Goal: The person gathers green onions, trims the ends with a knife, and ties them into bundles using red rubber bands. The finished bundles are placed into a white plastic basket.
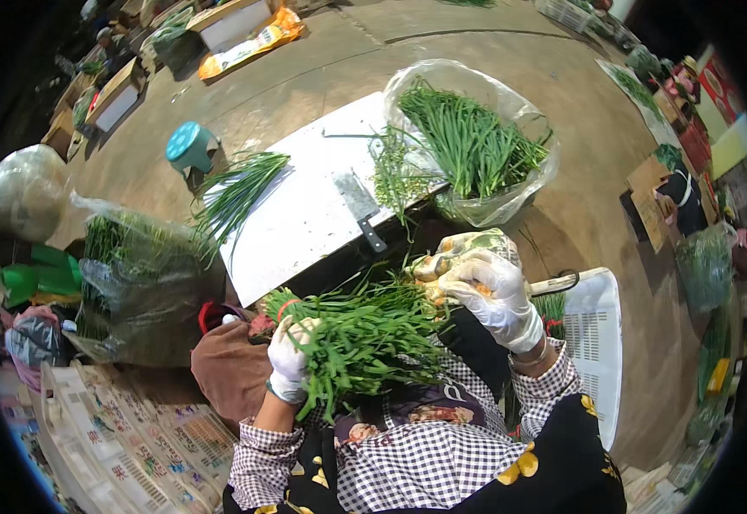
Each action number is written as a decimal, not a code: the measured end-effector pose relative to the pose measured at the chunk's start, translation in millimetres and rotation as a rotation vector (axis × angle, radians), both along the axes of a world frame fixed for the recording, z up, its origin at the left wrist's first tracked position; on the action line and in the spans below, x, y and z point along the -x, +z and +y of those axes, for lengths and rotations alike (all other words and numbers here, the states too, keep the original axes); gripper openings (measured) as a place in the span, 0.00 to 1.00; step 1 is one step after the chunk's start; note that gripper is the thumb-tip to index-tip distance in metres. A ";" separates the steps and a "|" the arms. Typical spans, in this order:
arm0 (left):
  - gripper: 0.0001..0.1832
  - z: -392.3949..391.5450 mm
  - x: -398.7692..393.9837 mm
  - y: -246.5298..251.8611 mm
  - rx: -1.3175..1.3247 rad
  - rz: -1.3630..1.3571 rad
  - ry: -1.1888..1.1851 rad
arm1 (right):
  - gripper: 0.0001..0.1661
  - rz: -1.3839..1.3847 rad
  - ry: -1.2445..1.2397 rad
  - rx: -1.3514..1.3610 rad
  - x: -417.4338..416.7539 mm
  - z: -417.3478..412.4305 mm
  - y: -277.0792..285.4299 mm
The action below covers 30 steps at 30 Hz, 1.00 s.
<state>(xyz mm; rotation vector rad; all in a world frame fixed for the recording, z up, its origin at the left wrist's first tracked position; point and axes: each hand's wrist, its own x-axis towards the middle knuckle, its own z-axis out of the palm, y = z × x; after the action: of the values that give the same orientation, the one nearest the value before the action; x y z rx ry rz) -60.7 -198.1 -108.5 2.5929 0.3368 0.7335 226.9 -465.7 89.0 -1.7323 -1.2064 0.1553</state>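
My gloved left hand [291, 353] grips a thick bunch of garlic chives [367, 340] across my lap. Around its cut ends, at the left, runs a red band [288, 308]. My gloved right hand [495, 299] is raised at the far end of the bunch, its fingers curled. Whether it pinches something is unclear. Just beyond it lies a patterned cloth [479, 243]. A white board [303, 225] in front of me carries a cleaver [357, 202], a loose bundle of green stalks [248, 186] and a heap of trimmings [399, 170].
A clear plastic bag [544, 173] full of chives [473, 141] stands behind the board's right end. At my right is a white plastic crate [595, 340]; stacked crates [136, 443] and another filled bag [148, 302] are at left. A blue stool [190, 144] stands beyond the board.
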 end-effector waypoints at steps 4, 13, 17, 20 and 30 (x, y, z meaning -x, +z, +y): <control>0.19 10.0 -2.7 0.0 0.687 -0.049 0.035 | 0.08 0.121 -0.045 -0.019 -3.5 -7.3 -13.5; 0.22 4.2 -18.2 11.6 0.628 -0.339 0.300 | 0.20 0.727 1.018 0.356 5.3 -16.0 -25.1; 0.23 -10.8 -24.4 14.2 0.757 -0.399 0.394 | 0.35 0.358 0.567 0.546 52.3 18.4 -90.9; 0.18 -36.4 -63.7 54.2 0.809 -0.466 0.436 | 0.45 0.390 0.192 0.194 91.1 57.8 -180.1; 0.40 -90.0 -112.7 89.8 0.536 0.099 0.156 | 0.34 1.595 0.286 -0.220 97.4 109.1 -202.7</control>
<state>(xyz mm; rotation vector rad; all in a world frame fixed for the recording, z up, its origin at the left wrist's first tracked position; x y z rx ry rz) 52.0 -288.1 -18.7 2.1112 0.6715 0.4812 129.6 -356.6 -113.7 -0.7226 -0.1924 1.2341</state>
